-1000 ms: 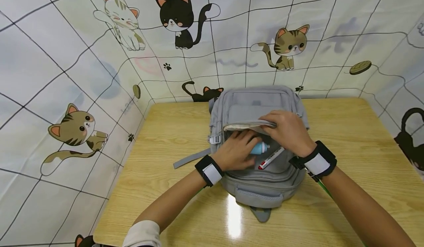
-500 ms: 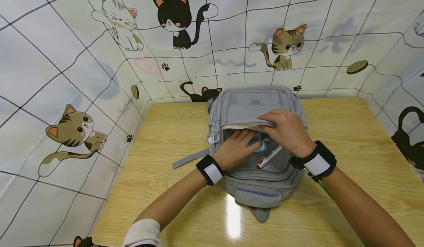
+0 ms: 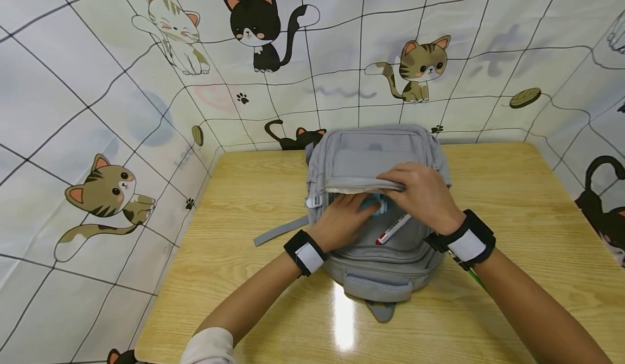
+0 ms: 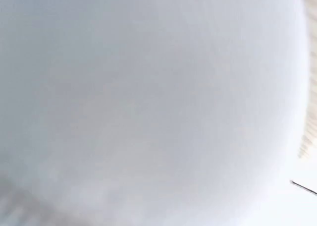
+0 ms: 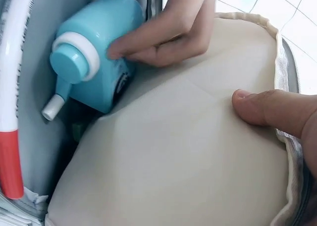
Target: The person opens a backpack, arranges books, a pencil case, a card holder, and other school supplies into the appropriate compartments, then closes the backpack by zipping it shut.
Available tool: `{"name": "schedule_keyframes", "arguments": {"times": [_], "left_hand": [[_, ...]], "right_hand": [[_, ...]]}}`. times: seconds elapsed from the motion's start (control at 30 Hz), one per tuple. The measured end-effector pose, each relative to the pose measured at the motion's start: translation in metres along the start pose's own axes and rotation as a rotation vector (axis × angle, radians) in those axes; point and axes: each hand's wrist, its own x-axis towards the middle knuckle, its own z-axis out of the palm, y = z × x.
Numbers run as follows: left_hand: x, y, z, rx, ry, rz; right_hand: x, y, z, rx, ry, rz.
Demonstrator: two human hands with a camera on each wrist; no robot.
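Note:
A grey backpack (image 3: 378, 160) lies on the table with a front pocket unzipped. My right hand (image 3: 422, 196) pinches the edge of the pocket flap (image 3: 356, 182) and holds it up; the right wrist view shows its thumb on the cream lining (image 5: 188, 122). My left hand (image 3: 342, 220) reaches under the flap, its fingertips hidden in the head view. It grips a light-blue pump bottle (image 5: 104, 32) with a white collar, partly inside the pocket. A white marker with a red end (image 3: 393, 229) lies on the backpack near my right hand. The left wrist view is a pale blur.
The backpack rests on a wooden table (image 3: 254, 190), a grey strap (image 3: 280, 231) trailing to its left. Its carry handle (image 3: 378, 288) faces me. Behind the table hangs a cat-patterned cloth (image 3: 337, 44).
My left hand and the pump bottle have moved farther under the flap, and less of the bottle shows. My right hand still holds the flap in nearly the same place.

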Motion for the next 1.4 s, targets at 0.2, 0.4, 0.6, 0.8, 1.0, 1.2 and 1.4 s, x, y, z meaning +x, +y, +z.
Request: {"name": "schedule_keyframes", "arguments": {"times": [0.2, 0.4, 0.6, 0.8, 1.0, 1.2, 1.4], "left_hand": [[-0.020, -0.014, -0.029, -0.475, -0.016, 0.146], [-0.038, -0.052, -0.055, -0.743, 0.241, 0.118], [-0.047, -0.096, -0.037, -0.725, 0.378, -0.106], [-0.044, -0.117, -0.008, -0.675, 0.194, -0.228], [-0.041, -0.114, 0.004, -0.661, 0.002, -0.281], [-0.036, -0.107, 0.009, -0.562, -0.040, -0.283], [-0.035, -0.100, 0.011, -0.468, 0.039, -0.250]], "right_hand": [[-0.014, 0.000, 0.005, 0.002, -0.006, -0.017], [-0.033, -0.002, 0.017, 0.021, -0.060, -0.011], [-0.048, -0.002, 0.029, 0.015, -0.130, 0.005], [-0.058, -0.002, 0.037, 0.003, -0.196, 0.006], [-0.068, -0.002, 0.042, -0.001, -0.302, -0.022], [-0.072, -0.002, 0.041, -0.027, -0.392, -0.065], [-0.063, 0.000, 0.034, -0.004, -0.482, -0.062]]}}
